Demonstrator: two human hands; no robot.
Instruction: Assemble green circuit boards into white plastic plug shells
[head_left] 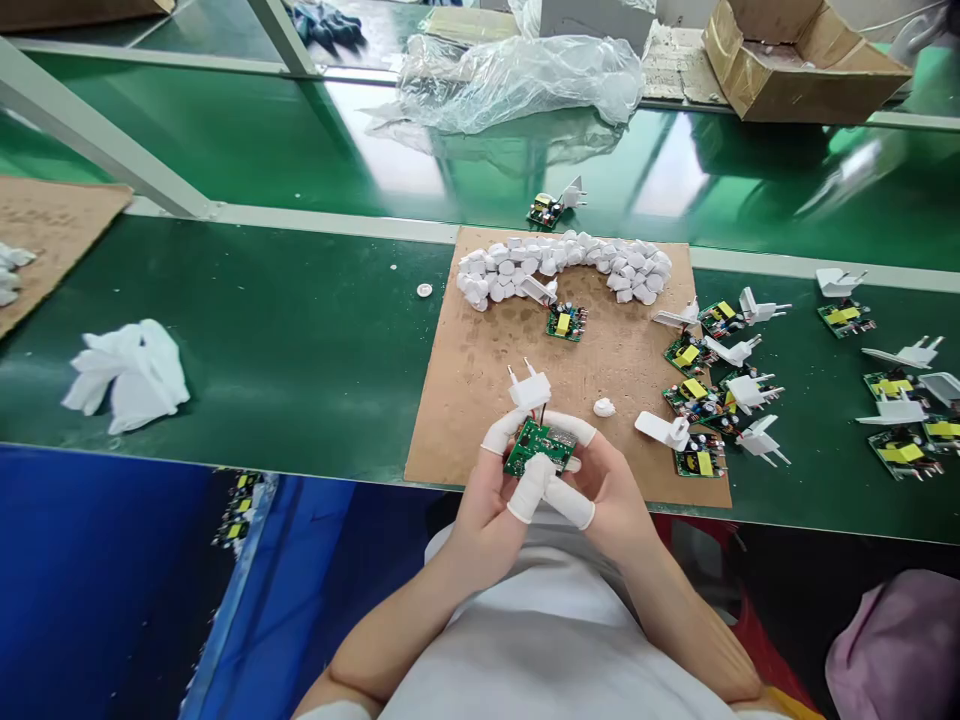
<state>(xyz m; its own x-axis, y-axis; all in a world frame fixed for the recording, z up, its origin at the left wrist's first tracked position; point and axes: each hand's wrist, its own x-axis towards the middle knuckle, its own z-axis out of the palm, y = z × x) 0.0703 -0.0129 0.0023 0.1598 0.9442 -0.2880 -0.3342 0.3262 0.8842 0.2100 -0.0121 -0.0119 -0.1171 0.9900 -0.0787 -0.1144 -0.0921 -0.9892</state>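
Note:
Close to my body, a green circuit board (536,447) sits between my two hands, its solder side facing up. A white plug piece (530,390) with two pins hangs off its far edge by wires. My left hand (491,505) pinches the board from the left, thumb on top. From the other side my right hand (604,485) grips it too, partly covering its right edge. White finger cots cover several fingertips on both hands. Just right of them, a small white cap (604,407) lies on the cardboard sheet (487,400). Another board with a plug piece (566,322) lies farther back.
A heap of white caps (502,270) curves along the cardboard's back. Several boards with plugs (694,400) crowd its right edge; more boards (900,445) lie farther right. White gloves (131,375) rest at left. A plastic bag (517,80) and open carton (810,70) are behind.

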